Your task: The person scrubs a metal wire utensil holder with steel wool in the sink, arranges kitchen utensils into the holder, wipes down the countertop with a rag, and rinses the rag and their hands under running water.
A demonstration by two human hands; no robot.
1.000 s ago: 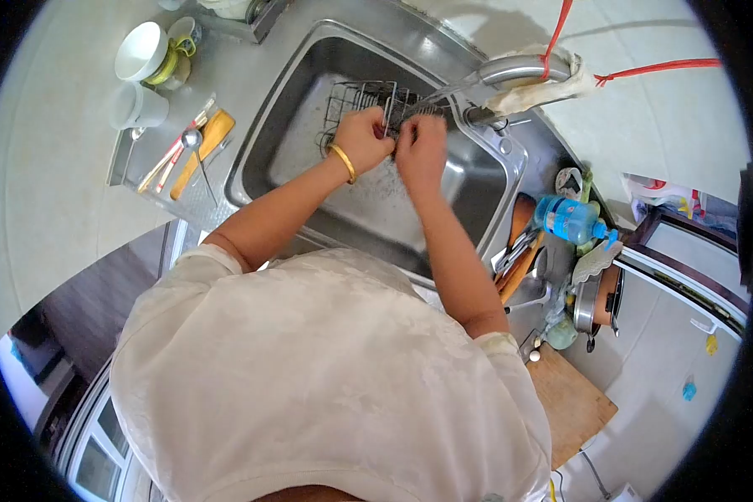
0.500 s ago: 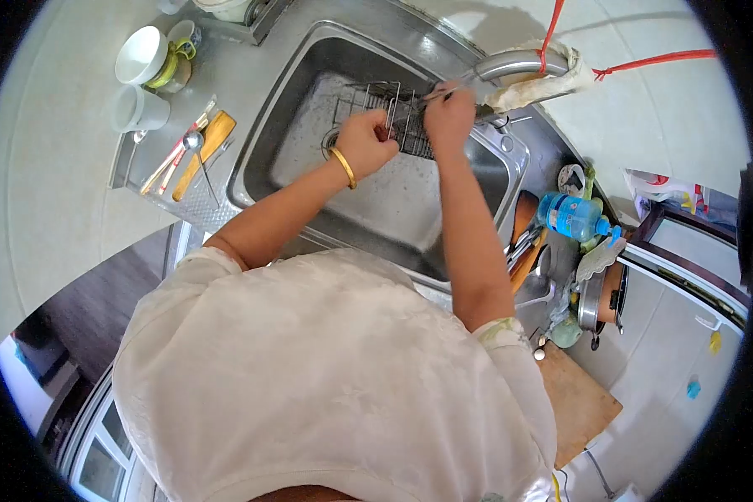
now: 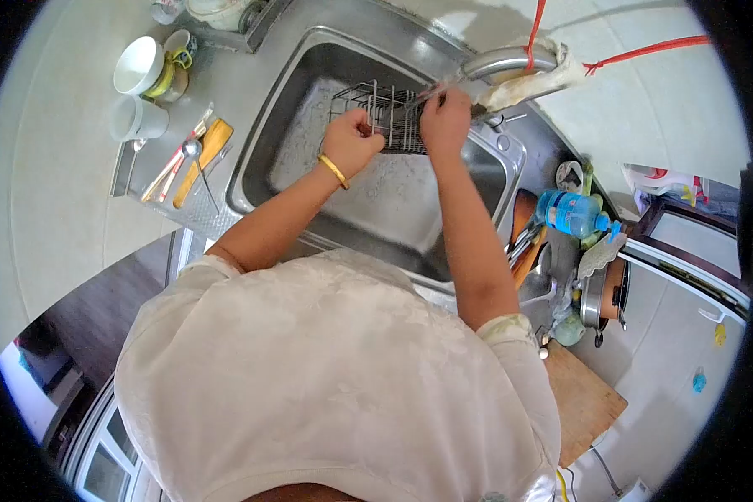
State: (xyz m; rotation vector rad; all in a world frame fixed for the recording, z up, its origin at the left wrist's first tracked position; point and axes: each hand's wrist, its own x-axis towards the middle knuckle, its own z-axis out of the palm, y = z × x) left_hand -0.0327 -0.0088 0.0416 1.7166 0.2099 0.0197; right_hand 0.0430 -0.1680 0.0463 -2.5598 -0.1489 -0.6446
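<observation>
A wire basket of thin metal bars is held inside the metal sink. My left hand, with a gold bangle at the wrist, is closed on the near left side of the basket. At the basket's right end is my right hand, its fingers curled; what they grip is hidden. Close above those fingers is the tap's mouth, where a blurred, clear streak, apparently water, runs toward the basket. The curved tap has a pale cloth wrapped on it and red string tied around it.
Left of the sink, white bowls and cups stand near a wooden spatula and a ladle. To the right are a blue bottle, more utensils, a pot and a cutting board.
The basket has tilted and shifted slightly left in the sink, so more of its bars show. My left hand has moved a little left with it; the right hand stays nearly in place.
</observation>
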